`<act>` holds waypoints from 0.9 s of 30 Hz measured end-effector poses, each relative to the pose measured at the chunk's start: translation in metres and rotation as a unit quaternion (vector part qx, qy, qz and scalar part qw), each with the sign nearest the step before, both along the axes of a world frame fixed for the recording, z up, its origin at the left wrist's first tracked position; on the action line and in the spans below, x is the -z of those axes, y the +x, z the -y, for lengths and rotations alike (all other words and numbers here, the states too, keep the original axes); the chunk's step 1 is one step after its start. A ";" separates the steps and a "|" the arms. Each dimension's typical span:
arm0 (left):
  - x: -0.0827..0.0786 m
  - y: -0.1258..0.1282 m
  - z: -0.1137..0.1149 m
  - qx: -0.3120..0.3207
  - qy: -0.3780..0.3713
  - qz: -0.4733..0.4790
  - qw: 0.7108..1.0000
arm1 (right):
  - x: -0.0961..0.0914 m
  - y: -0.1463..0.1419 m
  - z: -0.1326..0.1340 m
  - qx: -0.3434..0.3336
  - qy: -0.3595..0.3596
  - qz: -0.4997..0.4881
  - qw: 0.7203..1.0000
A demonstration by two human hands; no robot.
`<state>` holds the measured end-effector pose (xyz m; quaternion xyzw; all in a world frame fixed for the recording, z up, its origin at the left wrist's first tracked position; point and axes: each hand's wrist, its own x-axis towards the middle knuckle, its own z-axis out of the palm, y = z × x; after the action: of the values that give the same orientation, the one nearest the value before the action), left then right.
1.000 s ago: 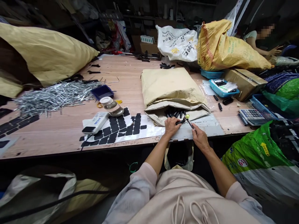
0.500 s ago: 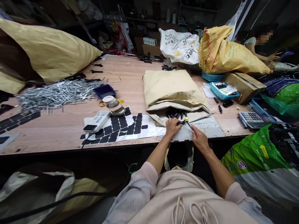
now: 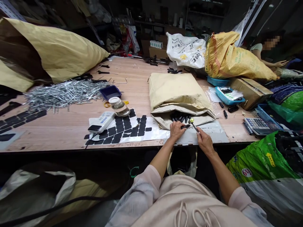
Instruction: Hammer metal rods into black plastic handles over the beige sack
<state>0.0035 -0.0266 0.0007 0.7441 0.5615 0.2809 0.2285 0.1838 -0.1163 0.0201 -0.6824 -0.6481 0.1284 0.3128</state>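
My left hand (image 3: pixel 176 130) rests at the mouth of a tan paper sack (image 3: pixel 174 90), its fingers closed on a small black handle-like piece (image 3: pixel 185 126). In my right hand (image 3: pixel 205 141) is a thin metal-shafted tool (image 3: pixel 195 127) with a round yellow-green head (image 3: pixel 192 120), pointing up and left towards the sack's mouth. The head is close to the black piece; whether they touch I cannot tell. More black pieces (image 3: pixel 182 118) lie inside the opening. Beneath both hands is a grey sheet (image 3: pixel 213 134) at the table's front edge.
Left of the sack are a pile of metal rods (image 3: pixel 63 94), a dark blue tray (image 3: pixel 110 92), a glass jar (image 3: pixel 119 107), a white device (image 3: pixel 102 122) and black adhesive pads (image 3: pixel 115 129). To the right are a calculator (image 3: pixel 257 126) and a green bag (image 3: pixel 255 157). Another person sits far right.
The view has shifted slightly, so the table sits a little further right. The black piece has turned and looks more separate from the tool's shaft. Both hands keep their hold.
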 end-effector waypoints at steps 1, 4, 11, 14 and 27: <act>0.001 0.000 0.000 0.001 0.002 0.000 1.000 | 0.000 0.005 -0.006 0.018 0.000 -0.011 1.000; 0.002 -0.001 -0.001 0.000 0.003 0.000 1.000 | 0.005 0.023 -0.026 0.073 -0.017 -0.053 0.996; -0.013 -0.009 0.020 0.062 0.036 0.006 0.997 | 0.020 0.040 -0.046 0.078 -0.014 -0.101 0.992; -0.016 -0.018 0.062 0.136 0.069 0.015 0.988 | 0.021 0.039 -0.044 0.077 -0.003 -0.095 0.992; -0.028 -0.019 0.041 -0.080 0.064 0.042 0.994 | 0.022 0.037 -0.039 0.084 0.025 -0.135 0.987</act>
<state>-0.0153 -0.0677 0.0286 0.6971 0.5904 0.3644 0.1808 0.2211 -0.0774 -0.0023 -0.7030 -0.5431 0.1762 0.4240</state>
